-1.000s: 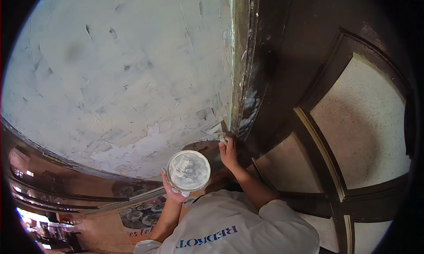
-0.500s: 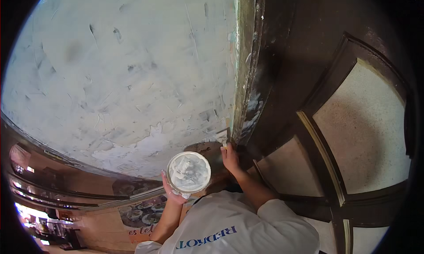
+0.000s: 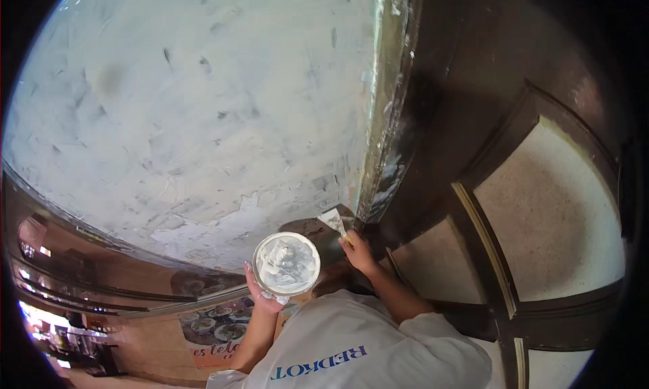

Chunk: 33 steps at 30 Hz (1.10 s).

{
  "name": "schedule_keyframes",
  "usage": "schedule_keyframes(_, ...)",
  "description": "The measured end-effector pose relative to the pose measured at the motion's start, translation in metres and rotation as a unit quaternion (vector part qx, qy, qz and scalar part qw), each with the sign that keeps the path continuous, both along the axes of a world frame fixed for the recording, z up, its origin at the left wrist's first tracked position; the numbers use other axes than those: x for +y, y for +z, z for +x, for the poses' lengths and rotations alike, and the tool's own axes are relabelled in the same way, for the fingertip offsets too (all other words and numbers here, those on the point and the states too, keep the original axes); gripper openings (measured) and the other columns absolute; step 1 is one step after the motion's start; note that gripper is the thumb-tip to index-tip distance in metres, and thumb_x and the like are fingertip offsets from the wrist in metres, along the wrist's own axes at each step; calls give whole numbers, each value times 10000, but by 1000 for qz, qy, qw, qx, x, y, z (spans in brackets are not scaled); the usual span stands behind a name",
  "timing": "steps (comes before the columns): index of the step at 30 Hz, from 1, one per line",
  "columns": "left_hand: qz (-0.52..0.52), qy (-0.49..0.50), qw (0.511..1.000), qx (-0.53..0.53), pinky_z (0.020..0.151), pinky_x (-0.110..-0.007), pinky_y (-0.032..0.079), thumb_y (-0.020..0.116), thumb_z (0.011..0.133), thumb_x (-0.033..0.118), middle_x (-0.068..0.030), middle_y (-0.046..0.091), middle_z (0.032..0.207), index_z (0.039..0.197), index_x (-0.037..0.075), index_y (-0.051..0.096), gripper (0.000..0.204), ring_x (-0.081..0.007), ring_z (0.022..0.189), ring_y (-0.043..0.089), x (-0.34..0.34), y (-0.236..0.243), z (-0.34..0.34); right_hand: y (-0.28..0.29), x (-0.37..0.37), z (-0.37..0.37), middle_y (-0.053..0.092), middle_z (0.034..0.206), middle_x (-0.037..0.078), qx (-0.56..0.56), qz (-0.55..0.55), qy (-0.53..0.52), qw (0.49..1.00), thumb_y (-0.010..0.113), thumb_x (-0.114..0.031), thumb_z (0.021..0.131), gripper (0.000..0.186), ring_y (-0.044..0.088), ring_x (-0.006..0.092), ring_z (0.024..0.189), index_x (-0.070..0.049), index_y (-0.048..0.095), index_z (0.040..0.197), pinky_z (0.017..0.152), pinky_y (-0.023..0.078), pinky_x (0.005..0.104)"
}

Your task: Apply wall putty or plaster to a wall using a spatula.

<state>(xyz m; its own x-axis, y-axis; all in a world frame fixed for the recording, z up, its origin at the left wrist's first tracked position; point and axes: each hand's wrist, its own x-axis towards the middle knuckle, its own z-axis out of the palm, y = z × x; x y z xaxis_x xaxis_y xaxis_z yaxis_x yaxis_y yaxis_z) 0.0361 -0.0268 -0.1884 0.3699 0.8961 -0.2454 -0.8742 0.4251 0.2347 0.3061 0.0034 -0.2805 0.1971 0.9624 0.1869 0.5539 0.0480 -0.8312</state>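
Observation:
My left hand (image 3: 263,293) holds up a round tub (image 3: 256,275) from its left side and underneath. White paste (image 3: 287,259) lies smeared inside it, and some coats the fingers. To the right of the tub, my right hand (image 3: 359,250) is wrapped round the handle of a putty knife (image 3: 333,221). Its flat blade carries white paste and points up and left, just short of the lower right part of the wall (image 3: 203,105). The wall is skimmed in uneven white and grey patches, with darker marks showing through.
A worn wooden frame post (image 3: 391,98) borders the wall on the right. Beyond it stands dark panelling with pale panels (image 3: 551,213). A ledge (image 3: 203,301) runs under the wall at lower left, above a printed poster (image 3: 216,331).
My right hand has drawn the putty knife slightly down from the wall's corner by the post, and its blade has swung left toward the tub. My left hand and the tub have barely moved.

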Motion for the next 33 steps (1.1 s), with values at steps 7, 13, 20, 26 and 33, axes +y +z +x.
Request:
schedule_keyframes(7, 11, 60, 998, 15, 1074, -568, 340, 334, 888, 684, -123, 381, 1484, 1466, 166, 351, 777, -373, 1319, 408, -1, 25, -18, 128, 3, -15, 654, 877, 152, 83, 20, 194, 977, 631, -213, 919, 249, 638, 292, 767, -15, 592, 1065, 697, 504, 355)
schedule_keyframes(13, 5, 96, 995, 28, 1080, -539, 335, 322, 902, 677, -101, 395, 1478, 1461, 157, 358, 765, -347, 1313, 417, 3, 28, -29, 206, 26, -22, 609, 956, 137, -70, 35, 319, 945, 666, -177, 862, 238, 613, 322, 870, -44, 627, 1056, 740, 503, 366)
schedule_keyframes(20, -19, 160, 987, 18, 1069, -535, 355, 341, 905, 668, -110, 431, 1452, 1451, 139, 375, 761, -351, 1292, 443, 0, 25, -32, 229, 47, -41, 535, 937, 120, -161, 6, 348, 924, 695, -154, 808, 270, 584, 320, 831, -70, 639, 1059, 722, 489, 396)
schedule_keyframes(26, -25, 182, 982, 34, 1061, -529, 368, 344, 899, 690, -126, 424, 1453, 1455, 126, 362, 792, -352, 1291, 443, -3, 6, -33, 205, 62, -75, 532, 962, 134, -188, -40, 409, 892, 653, -156, 816, 297, 569, 333, 907, -76, 614, 1099, 779, 477, 412)
schedule_keyframes(33, -55, 239, 968, 42, 1071, -514, 359, 322, 908, 682, -123, 423, 1454, 1449, 121, 373, 781, -348, 1294, 443, -14, -15, -44, 171, 73, -104, 629, 1014, 182, -179, -100, 494, 845, 615, -171, 829, 352, 587, 361, 969, -44, 580, 1156, 834, 480, 426)
